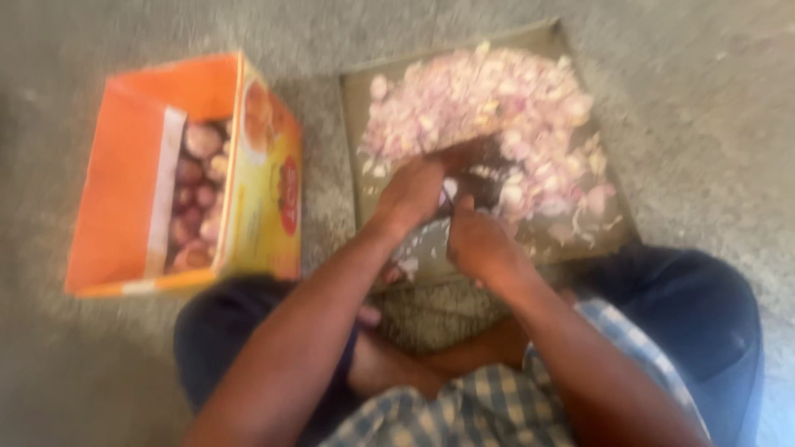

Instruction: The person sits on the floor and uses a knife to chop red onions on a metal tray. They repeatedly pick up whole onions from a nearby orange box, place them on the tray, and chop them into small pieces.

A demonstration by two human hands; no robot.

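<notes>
Here a person sits cross-legged on a grey floor (679,108), both hands meeting over a flat brown cutting board (546,37) that lies just in front of the knees. The left hand (411,194) reaches onto the near part of the board, its fingers curled down on something small beside the blade; the blur hides what it is. The right hand (479,242) is clenched around what looks like a knife (424,240), whose pale blade lies between the two hands. A wide heap of chopped pinkish onion (489,99) covers the far and right parts of the board, touching the left hand's fingertips. To the left, well apart from the board, stands an open orange cardboard box (116,190) holding whole reddish onions (197,199).
</notes>
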